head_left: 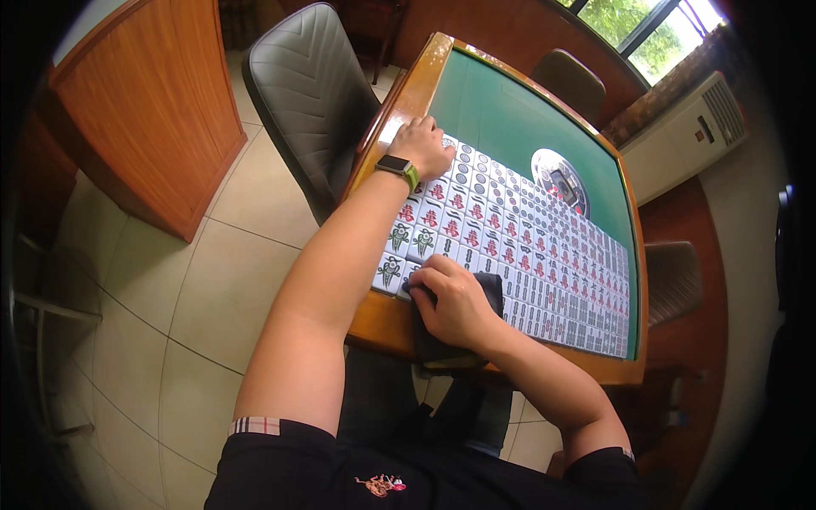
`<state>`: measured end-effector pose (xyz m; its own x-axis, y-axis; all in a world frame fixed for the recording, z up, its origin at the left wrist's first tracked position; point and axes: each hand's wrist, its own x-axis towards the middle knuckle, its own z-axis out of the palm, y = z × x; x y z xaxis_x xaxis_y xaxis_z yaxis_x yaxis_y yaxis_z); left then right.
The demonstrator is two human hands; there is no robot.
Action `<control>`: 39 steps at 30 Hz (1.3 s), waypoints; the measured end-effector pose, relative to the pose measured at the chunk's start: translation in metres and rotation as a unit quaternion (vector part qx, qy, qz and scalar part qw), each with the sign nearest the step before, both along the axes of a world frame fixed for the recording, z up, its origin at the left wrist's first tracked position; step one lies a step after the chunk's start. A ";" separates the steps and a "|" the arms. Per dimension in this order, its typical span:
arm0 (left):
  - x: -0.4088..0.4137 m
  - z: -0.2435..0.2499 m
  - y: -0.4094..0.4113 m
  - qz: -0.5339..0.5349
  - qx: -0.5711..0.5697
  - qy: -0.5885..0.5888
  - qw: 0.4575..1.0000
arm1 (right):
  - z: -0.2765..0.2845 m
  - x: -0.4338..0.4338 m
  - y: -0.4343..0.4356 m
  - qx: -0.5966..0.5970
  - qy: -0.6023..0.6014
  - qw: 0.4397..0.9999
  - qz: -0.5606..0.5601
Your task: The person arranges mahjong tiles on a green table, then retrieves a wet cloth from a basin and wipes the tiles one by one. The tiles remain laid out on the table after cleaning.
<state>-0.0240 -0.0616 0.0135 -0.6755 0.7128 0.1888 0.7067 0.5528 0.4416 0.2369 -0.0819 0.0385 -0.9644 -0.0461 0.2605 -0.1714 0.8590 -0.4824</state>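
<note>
Rows of face-up mahjong tiles (pixel 491 220) lie packed together on the green playing surface of a wood-framed mahjong table (pixel 491 95). At the far left end of the top row, my left hand (pixel 422 148) rests on the tiles with its fingertips at the circle tiles; a watch with a green strap is on that wrist. My right hand (pixel 456 299) is at the near left corner of the block, its curled fingers holding a dark cloth (pixel 489 290) that drapes over the near rows and the table's edge. Part of the cloth is hidden under the hand.
A round centre console (pixel 561 182) is set in the table beyond the tiles. A grey padded chair (pixel 306 83) stands at the left side, with other chairs at the far (pixel 570 80) and right (pixel 676 280) sides. A wooden cabinet (pixel 153 121) is farther left.
</note>
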 end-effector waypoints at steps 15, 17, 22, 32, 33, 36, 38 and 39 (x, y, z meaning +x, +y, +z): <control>-0.005 -0.009 0.011 -0.025 -0.031 0.037 0.999 | -0.001 -0.015 0.000 -0.005 0.028 0.999 -0.017; -0.006 -0.007 0.011 -0.022 -0.032 0.026 0.999 | 0.002 0.001 -0.009 -0.002 0.010 1.000 0.023; -0.007 -0.002 0.010 -0.026 -0.036 0.008 0.999 | -0.002 -0.014 -0.001 0.026 0.012 1.000 0.001; -0.005 0.002 0.010 -0.014 -0.054 0.004 0.998 | 0.004 0.001 -0.003 -0.026 -0.013 0.999 0.014; -0.004 0.003 0.010 -0.013 -0.049 0.004 0.999 | 0.003 -0.006 0.002 -0.013 -0.005 1.000 -0.006; -0.002 0.001 0.009 -0.011 -0.043 0.000 0.999 | -0.002 -0.027 0.010 0.010 0.019 0.999 -0.050; -0.003 0.004 0.010 -0.011 -0.045 -0.004 0.999 | -0.002 -0.005 -0.003 0.003 0.018 1.000 -0.006; -0.003 0.003 0.010 -0.008 -0.045 -0.003 0.999 | 0.002 0.005 -0.006 -0.010 0.000 1.000 0.013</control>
<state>-0.0272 -0.0520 0.0168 -0.6644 0.7379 0.1186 0.7134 0.5789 0.3949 0.2419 -0.0879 0.0407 -0.9627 -0.0653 0.2624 -0.1933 0.8449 -0.4988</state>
